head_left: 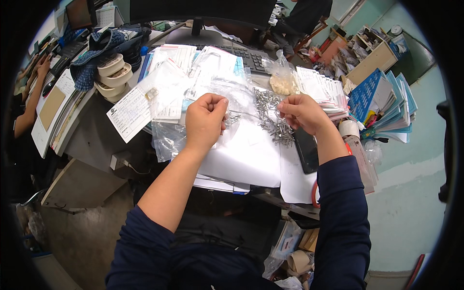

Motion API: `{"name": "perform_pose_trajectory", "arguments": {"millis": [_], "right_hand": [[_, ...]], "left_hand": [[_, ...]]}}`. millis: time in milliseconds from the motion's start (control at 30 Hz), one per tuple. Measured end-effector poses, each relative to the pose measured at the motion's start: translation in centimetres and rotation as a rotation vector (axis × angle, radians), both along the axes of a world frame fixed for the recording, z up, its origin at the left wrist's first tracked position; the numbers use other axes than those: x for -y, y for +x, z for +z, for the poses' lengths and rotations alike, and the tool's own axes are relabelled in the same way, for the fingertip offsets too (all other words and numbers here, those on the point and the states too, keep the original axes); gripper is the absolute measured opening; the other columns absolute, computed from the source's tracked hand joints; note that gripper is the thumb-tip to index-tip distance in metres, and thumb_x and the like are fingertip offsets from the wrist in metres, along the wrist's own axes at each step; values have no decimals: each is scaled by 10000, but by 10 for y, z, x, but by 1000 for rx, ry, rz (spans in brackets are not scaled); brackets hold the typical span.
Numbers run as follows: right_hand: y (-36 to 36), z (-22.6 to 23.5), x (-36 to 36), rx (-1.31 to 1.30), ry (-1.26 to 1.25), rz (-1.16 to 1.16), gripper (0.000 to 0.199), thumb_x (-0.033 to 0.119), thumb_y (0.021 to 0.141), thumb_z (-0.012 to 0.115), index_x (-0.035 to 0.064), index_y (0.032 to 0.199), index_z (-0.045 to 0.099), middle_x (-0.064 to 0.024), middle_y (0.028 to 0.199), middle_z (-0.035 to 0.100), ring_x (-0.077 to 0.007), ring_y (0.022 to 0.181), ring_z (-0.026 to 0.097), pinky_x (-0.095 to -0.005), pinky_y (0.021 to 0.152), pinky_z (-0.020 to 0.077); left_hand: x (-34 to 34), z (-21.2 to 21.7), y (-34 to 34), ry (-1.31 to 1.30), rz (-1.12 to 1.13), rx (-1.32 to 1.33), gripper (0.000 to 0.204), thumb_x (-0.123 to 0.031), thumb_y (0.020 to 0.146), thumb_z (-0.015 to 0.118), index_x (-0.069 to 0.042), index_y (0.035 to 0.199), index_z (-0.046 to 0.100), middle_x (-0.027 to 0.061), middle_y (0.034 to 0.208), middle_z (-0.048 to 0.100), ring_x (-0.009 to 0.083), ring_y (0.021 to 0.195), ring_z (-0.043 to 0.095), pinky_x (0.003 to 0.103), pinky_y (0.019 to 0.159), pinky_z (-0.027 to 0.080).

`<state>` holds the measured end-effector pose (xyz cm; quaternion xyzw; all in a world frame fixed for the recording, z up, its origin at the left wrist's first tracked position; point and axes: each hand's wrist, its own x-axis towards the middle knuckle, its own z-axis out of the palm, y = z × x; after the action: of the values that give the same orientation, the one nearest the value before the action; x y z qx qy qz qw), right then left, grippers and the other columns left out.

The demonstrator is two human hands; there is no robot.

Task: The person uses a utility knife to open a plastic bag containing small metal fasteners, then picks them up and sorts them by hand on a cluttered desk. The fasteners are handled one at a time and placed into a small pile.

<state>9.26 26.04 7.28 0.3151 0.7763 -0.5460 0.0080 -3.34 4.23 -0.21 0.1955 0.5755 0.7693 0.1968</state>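
Observation:
My left hand (207, 120) is closed above the white paper (246, 162), thumb against curled fingers. What it grips, if anything, is hidden. Just right of it lie a few small shiny metal pieces (234, 118), with clear plastic around them. A pile of small silvery metal parts (271, 116) is heaped on the paper between my hands. At the pile's right edge my right hand (303, 113) pinches, fingertips together; anything between them is too small to name. A black smartphone (306, 151) lies under my right wrist, partly covered by it.
Clear plastic bags (169, 140) and printed slips (128, 108) cover the desk's left. Behind are a keyboard (249, 59) and a monitor (198, 12). A knotted bag (283, 82), stacked cards (321, 92) and folders (391, 104) stand right. Stacked cream trays (115, 77) sit left; another person's arm (31, 104) is beyond.

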Motion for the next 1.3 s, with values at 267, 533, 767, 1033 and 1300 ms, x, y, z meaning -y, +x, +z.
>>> {"name": "perform_pose_trajectory", "arguments": {"millis": [267,533,767,1033,1300], "right_hand": [[-45,21,55,-9,278,-3,250,153,833,690,-77,929,680,-162,826,689,-162,622,668,-292,484,511],[-14,-12,30,257,745,224,233,216,776,747,21,899,715,-190,913,700,-310,856,679,-363,778,524],[-10,-26,10,245,735,205,152,116,763,668,-5,852,695,-151,738,680,-271,650,648,-359,627,512],[-5,-7,-7,0,5,-66,96,77,768,646,3,717,614,-29,614,531,-106,439,458,-263,369,315],[-47,19,57,-148,-51,-18,165,123,832,662,-37,872,644,-63,696,588,-136,559,548,-277,488,443]], "left_hand": [[-1,-1,0,-2,4,9,149,-141,903,634,7,889,639,26,630,606,58,447,513,225,388,390],[0,-2,0,-7,11,13,148,-142,904,633,6,891,639,23,624,603,62,450,516,228,390,393],[-1,1,0,-8,0,7,150,-140,905,631,9,887,637,20,619,598,62,453,517,228,393,390],[1,0,0,-21,19,-23,145,-131,903,634,14,892,639,23,628,603,57,452,515,223,393,391],[1,1,0,-5,2,12,141,-133,910,638,8,910,640,9,616,584,52,446,506,215,392,385]]}}
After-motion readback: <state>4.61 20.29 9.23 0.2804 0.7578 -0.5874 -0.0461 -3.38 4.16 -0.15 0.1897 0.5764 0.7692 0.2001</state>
